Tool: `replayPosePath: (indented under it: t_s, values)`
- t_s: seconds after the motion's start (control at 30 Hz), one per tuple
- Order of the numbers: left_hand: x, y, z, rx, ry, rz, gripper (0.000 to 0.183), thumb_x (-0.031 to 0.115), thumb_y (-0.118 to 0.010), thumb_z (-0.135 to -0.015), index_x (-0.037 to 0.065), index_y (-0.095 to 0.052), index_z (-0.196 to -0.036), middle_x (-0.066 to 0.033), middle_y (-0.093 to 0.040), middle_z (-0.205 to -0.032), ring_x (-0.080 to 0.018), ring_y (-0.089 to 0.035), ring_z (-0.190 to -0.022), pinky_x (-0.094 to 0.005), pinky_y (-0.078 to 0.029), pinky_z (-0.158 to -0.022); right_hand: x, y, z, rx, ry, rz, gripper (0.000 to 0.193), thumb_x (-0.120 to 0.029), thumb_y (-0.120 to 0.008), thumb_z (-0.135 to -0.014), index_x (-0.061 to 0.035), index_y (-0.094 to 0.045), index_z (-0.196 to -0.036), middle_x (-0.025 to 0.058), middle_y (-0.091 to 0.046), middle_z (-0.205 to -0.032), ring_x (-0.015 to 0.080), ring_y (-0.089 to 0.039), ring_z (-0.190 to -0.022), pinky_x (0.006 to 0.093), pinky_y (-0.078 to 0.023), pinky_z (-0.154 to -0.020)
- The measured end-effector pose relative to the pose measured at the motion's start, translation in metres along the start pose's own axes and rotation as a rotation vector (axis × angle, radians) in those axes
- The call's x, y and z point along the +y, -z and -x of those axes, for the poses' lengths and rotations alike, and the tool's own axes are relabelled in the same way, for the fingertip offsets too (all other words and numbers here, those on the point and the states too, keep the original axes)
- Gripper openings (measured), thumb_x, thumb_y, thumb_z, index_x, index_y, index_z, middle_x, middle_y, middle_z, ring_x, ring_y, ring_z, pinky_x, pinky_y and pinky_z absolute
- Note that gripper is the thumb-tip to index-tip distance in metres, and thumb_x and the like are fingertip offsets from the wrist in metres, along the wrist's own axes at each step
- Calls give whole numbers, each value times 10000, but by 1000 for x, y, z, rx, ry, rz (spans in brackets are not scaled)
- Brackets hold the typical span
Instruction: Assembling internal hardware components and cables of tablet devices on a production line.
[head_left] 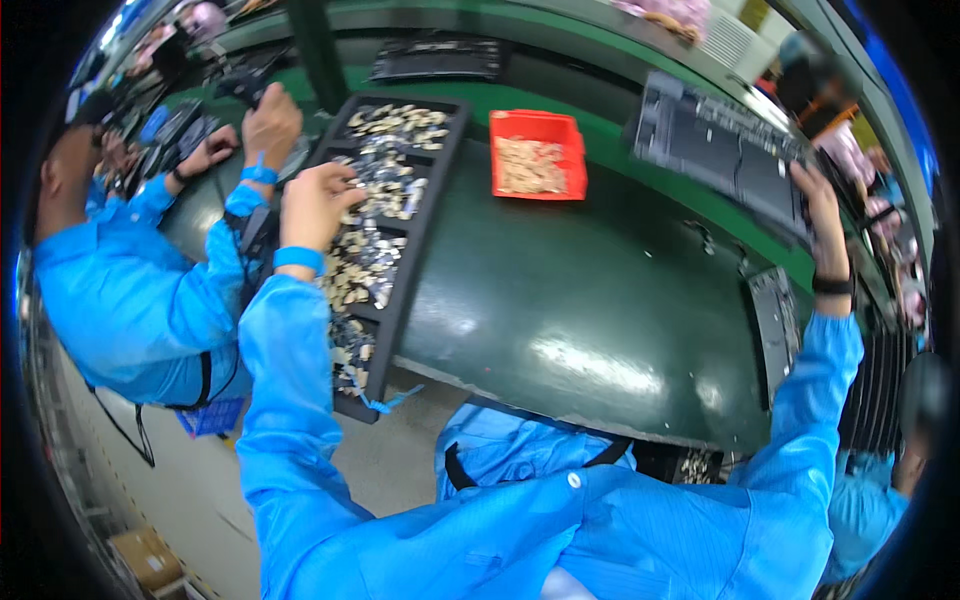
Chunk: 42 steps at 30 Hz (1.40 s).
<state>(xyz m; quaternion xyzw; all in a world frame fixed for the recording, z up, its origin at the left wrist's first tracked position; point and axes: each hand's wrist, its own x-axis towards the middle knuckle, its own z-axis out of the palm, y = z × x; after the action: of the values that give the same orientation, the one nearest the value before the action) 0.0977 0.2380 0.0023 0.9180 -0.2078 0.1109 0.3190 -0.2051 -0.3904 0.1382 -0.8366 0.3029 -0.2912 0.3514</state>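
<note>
My left hand [318, 208] is over the left side of a long black compartment tray [424, 210], fingers bent and drawn together in a pinch. Whatever is between its fingertips is too small to make out. Heaps of small pale and silvery metal pieces [365, 265] fill the tray's compartments. At the far right, my right hand [822, 215] grips the right end of a flat black panel [715, 150], with its thumb on the near face. The panel lies tilted toward the back of the bench and carries small light spots and a thin dark line.
A red bin [577, 160] of pale small parts stands on the green bench [520, 290]. Another black panel [437, 60] lies behind; a narrow one [775, 325] lies at right. A co-worker in blue [130, 300] works close on my left. A green post [316, 55] rises behind the tray.
</note>
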Motion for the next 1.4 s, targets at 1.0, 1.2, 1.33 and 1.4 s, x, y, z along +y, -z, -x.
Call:
replayPosePath:
  t_s: [1.0,1.2,1.33,1.4]
  values:
    - [308,-169,74,-196,-395,931,224,81,-772,-912,-28,-733,-1103,-130,-747,-1128,-178,-730,-970,-298,-622,-750,15,-166,186,-199,181,-776,340,-93,-599,-1049,37,-630,-1362,96,-751,-1125,109,-681,-992,251,-550,-860]
    - [298,-192,77,-359,-214,1154,250,34,-744,-936,-78,-731,-1159,-156,-740,-1152,-177,-728,-963,-282,-614,-826,16,-179,190,-277,169,-837,321,-66,-609,-1036,42,-649,-1335,94,-763,-1043,116,-685,-958,255,-542,-848]
    - [296,-204,76,-461,-95,1271,225,50,-709,-972,-83,-731,-1153,-135,-766,-1049,-168,-727,-937,-278,-607,-812,20,-171,188,-294,159,-728,317,-65,-609,-1032,40,-657,-1327,108,-773,-1026,119,-690,-958,253,-530,-868]
    - [289,-204,73,-440,-168,1147,198,49,-692,-981,-83,-740,-1121,-140,-773,-1021,-168,-738,-906,-280,-605,-798,18,-169,190,-323,151,-690,314,-64,-604,-1034,36,-659,-1327,113,-774,-1039,122,-693,-966,259,-535,-886]
